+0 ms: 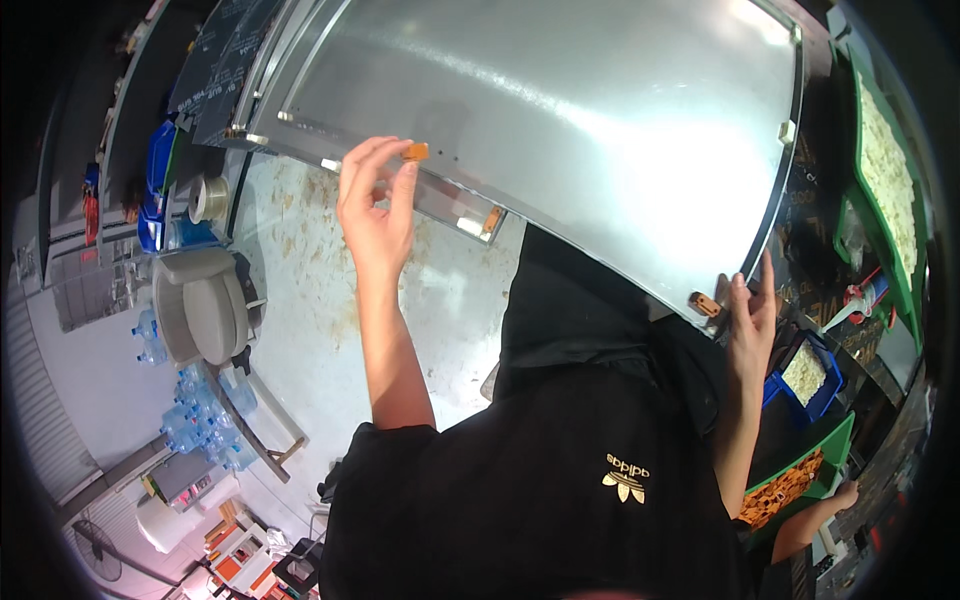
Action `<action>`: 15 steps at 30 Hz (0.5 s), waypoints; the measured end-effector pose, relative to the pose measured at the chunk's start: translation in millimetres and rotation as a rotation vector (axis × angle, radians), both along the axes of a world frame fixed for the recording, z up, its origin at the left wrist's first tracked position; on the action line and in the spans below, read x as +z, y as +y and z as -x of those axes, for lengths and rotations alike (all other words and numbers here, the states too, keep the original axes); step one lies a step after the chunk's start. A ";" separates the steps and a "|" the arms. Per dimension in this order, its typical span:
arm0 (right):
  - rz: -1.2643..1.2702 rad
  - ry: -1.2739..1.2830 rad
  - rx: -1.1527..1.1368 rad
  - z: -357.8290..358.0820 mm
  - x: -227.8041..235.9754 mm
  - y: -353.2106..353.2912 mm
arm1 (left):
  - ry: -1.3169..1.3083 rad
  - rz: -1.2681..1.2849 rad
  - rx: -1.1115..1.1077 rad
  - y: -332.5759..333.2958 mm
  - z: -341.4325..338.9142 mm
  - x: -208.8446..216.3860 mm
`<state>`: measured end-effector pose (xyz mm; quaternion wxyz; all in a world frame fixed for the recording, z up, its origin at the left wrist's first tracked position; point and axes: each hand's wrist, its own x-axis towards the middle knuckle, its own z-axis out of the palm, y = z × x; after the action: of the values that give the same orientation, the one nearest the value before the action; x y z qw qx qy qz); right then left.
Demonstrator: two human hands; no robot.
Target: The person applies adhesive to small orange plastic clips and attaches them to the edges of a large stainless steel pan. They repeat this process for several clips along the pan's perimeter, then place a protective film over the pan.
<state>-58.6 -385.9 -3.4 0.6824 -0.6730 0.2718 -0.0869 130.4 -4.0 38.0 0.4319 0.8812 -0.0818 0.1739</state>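
Observation:
A large, shiny metal panel [480, 110] with a raised rim lies in front of me. My left hand [378, 205] is at its near edge, left of centre, pinching a small orange block [417, 151] between thumb and fingertips. At the panel's near right corner, my right hand [752, 318] grips the rim, thumb on the inner side and index finger along the outer side. Beside that thumb sits a brown-orange block [705, 304]. Another orange block [493, 219] and a white piece [470, 226] are on a narrow strip below the near edge. A white block [787, 132] sits on the right rim.
Green bins of pale pieces [912, 240] and orange pieces [770, 500], plus a blue bin [828, 392], stand at the right. Another person's hand [846, 494] is beside the orange pieces. A grey chair [205, 305] and water bottles [205, 415] are at the left.

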 end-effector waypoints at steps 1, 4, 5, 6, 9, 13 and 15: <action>0.009 -0.002 -0.009 0.5 -0.6 -8.6 | 0.011 -0.039 -0.038 -2.6 -1.0 2.3; 0.018 -0.012 -0.095 3.5 -5.9 -26.0 | 0.071 -0.179 -0.154 -12.7 -2.4 6.7; 0.053 0.029 -0.147 4.2 -8.2 -30.0 | 0.101 -0.203 -0.185 -16.5 -2.7 6.9; 0.060 0.035 -0.181 4.1 -10.5 -35.3 | 0.132 -0.226 -0.219 -20.7 -2.1 6.3; 0.078 0.042 -0.218 4.1 -17.3 -49.9 | 0.153 -0.260 -0.286 -30.5 0.7 2.4; 0.183 0.043 -0.265 0.3 -28.1 -71.3 | 0.137 -0.238 -0.382 -38.6 4.7 -7.5; 0.198 0.006 -0.276 -7.5 -31.9 -82.6 | 0.121 -0.194 -0.423 -42.6 5.1 -13.2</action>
<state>-51.2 -468.5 -35.3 0.5935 -0.6936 0.3537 -0.2041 125.3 -46.6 24.7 0.3762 0.8907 -0.2547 0.0176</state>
